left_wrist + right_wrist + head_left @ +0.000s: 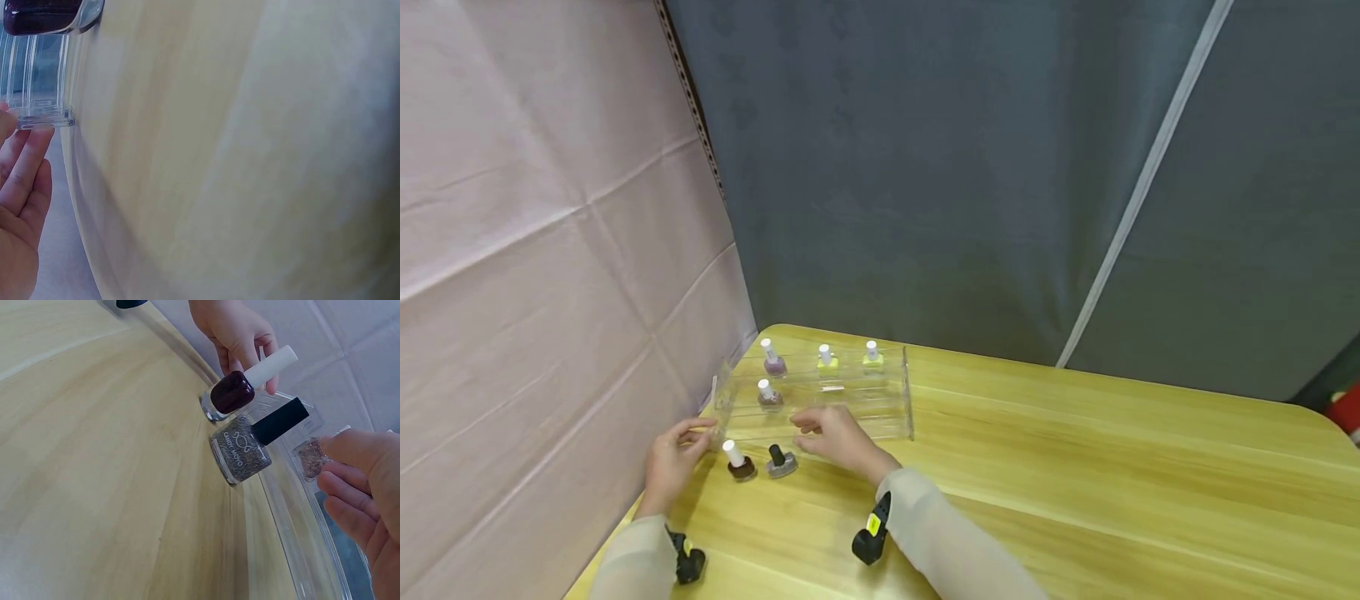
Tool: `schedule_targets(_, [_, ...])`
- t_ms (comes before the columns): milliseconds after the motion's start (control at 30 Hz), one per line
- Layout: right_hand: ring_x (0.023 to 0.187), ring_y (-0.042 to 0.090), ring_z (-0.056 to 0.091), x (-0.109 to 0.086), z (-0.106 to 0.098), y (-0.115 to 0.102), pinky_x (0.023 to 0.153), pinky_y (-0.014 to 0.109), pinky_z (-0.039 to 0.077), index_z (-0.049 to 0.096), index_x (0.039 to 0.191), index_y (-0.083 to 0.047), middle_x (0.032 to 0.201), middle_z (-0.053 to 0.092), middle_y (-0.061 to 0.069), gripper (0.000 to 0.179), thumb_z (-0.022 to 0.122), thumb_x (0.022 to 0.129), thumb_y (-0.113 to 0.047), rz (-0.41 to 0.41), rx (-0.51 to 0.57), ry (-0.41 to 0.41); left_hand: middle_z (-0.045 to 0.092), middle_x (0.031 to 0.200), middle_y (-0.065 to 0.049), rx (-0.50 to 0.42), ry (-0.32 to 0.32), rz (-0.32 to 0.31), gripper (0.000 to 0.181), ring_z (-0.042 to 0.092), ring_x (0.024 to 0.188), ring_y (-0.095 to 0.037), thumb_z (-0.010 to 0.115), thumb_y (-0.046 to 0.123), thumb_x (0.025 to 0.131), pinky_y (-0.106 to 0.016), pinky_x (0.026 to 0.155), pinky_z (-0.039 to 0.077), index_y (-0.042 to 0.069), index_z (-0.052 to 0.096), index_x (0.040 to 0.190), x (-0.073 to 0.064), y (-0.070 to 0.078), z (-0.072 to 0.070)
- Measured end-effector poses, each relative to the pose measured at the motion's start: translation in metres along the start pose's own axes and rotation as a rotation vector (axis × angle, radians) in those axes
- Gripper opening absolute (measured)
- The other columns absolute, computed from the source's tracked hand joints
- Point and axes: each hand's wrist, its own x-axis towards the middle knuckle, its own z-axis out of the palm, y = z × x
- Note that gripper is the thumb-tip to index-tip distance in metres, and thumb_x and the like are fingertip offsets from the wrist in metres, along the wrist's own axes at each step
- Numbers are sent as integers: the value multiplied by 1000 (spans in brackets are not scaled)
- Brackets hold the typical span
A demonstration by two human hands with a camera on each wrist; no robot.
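A clear acrylic tiered rack [872,425] stands on the table. My left hand [672,467] is at its left front corner, pinching the side panel between thumb and fingers [28,169]. My right hand [838,437] hovers at the rack's front, fingers loosely bent around nothing. On the rack are a purple nail polish bottle [775,365], a glittery pinkish one [770,398] and two yellow ones [827,364]. In front of the rack, a dark red nail polish [232,392] with a white cap stands beside a grey glitter nail polish [240,450] with a black cap.
The yellow wood-grain table [1075,467] stretches away to the right. A pale cloth wall [550,292] rises close on the left, and a dark grey curtain [925,183] hangs behind. A red object [1347,410] shows at the far right edge.
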Motion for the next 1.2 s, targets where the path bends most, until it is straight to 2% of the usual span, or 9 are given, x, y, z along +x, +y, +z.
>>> schedule_targets(267, [97,10,62,-5,7,2,81,18,47,62,119,-2,114,64,5,32,65,88,-13,19,12,-27,68,77,-17,-16,9,7,17,65,64,-15,66,-3,84,-13,56,48,-1,68,101,0,1,0])
schedule_targets(533, [96,8,61,-9,13,2,80,19,48,63,117,-2,113,65,2,32,66,88,-16,18,8,-42,68,77,-16,-23,1,-7,18,66,65,-20,65,-2,84,-13,57,48,0,68,102,1,-2,0])
schedule_targets(767, [96,9,62,-8,19,7,80,18,48,63,117,-2,113,65,3,32,67,87,-14,26,12,-58,67,75,-18,-48,4,17,17,66,63,-19,65,-4,84,-12,56,48,-2,68,100,0,-2,2])
schedule_targets(967, [96,9,62,-7,23,10,79,17,48,63,117,-3,113,65,4,32,67,86,-12,25,-7,-73,67,75,-19,-52,-14,9,17,66,63,-20,65,-2,84,-13,55,48,-2,67,101,1,-2,3])
schedule_targets(1200, [95,9,63,-6,24,11,79,16,47,63,117,-3,114,65,4,33,68,86,-12,17,-11,-81,67,76,-18,-40,-2,3,17,66,64,-22,66,-2,84,-15,53,48,-1,68,101,2,-3,1])
